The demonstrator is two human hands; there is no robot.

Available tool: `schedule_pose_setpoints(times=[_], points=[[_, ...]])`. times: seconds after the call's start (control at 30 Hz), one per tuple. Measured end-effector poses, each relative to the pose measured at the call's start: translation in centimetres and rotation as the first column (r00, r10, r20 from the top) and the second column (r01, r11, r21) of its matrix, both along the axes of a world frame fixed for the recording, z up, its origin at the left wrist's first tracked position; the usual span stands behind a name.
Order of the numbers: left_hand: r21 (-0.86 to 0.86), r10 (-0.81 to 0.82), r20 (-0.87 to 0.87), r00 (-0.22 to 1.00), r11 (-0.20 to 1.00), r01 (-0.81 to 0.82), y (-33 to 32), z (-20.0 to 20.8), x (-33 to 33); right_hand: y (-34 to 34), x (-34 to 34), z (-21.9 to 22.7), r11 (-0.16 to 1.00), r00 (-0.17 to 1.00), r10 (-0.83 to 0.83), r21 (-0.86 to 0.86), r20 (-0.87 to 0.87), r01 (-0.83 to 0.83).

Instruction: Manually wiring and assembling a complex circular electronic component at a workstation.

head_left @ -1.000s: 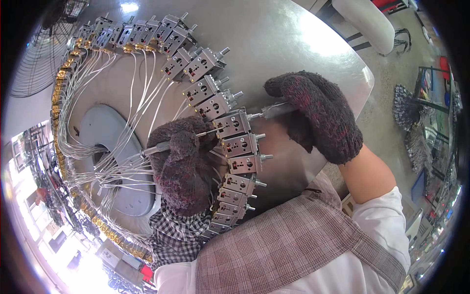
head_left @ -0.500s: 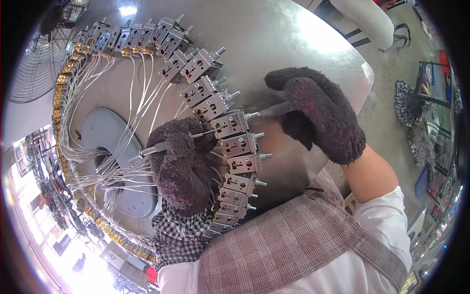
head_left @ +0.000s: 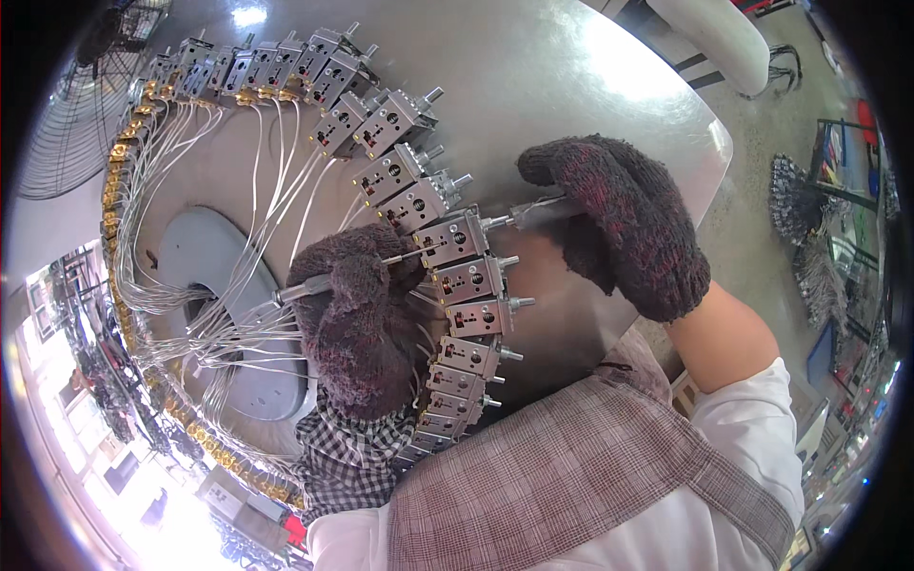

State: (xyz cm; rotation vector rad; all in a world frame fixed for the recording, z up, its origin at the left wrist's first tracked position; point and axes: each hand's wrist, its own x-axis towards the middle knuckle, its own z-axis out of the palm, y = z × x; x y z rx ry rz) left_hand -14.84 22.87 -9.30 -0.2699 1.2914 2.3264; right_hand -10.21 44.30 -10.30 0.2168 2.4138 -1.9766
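Both hands wear dark, fuzzy knitted gloves. My left hand (head_left: 347, 328) is closed round a slim screwdriver (head_left: 307, 289) with a metallic handle. The screwdriver's thin blade reaches to the face of a small metal control box (head_left: 449, 240) with a protruding shaft. On the box's other side, my right hand (head_left: 619, 224) grips a grey, tapered tool (head_left: 541, 211), whose narrow end meets that shaft; the tool's exact kind is hard to tell. Similar metal boxes (head_left: 466, 281) stand in a curved row above and below. Glove fingers hide most of both handles.
Thin whitish leads (head_left: 271, 200) run from the boxes to a grey oval base (head_left: 271, 395). Brass-coloured fittings (head_left: 119, 205) line the ring's left side. The shiny metal table (head_left: 505, 86) ends at a rounded right corner. A fan (head_left: 71, 133) stands at the far left.
My right hand has turned slightly about the tapered tool, its glove rolling over. The left hand and screwdriver have barely shifted, and the boxes stay in place.
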Motion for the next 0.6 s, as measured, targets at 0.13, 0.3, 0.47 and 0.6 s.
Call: schedule_pose_setpoints(times=[0.13, 0.3, 0.47, 0.6], points=[[0.048, 0.068, 0.018, 0.998, 0.996, -0.069, -0.5, -0.8, 0.1, -0.4, -0.7, 1.5, 0.909, 0.876, -0.087, -0.322, 0.474, 0.264], [0.022, 0.055, -0.037, 0.998, 0.998, -0.055, -0.8, -1.0, 0.1, -0.4, -0.4, 1.6, 0.831, 0.873, -0.097, -0.444, 0.477, 0.335], [0.075, 0.103, -0.066, 0.993, 0.992, -0.098, -0.6, -1.2, 0.4, -0.4, -0.1, 1.5, 0.795, 0.903, -0.092, -0.515, 0.419, 0.32], [-0.043, 0.026, -0.093, 0.995, 0.999, -0.03, -0.8, -0.7, 0.3, 0.3, 0.3, 1.5, 0.796, 0.899, -0.046, -0.527, 0.437, 0.297]])
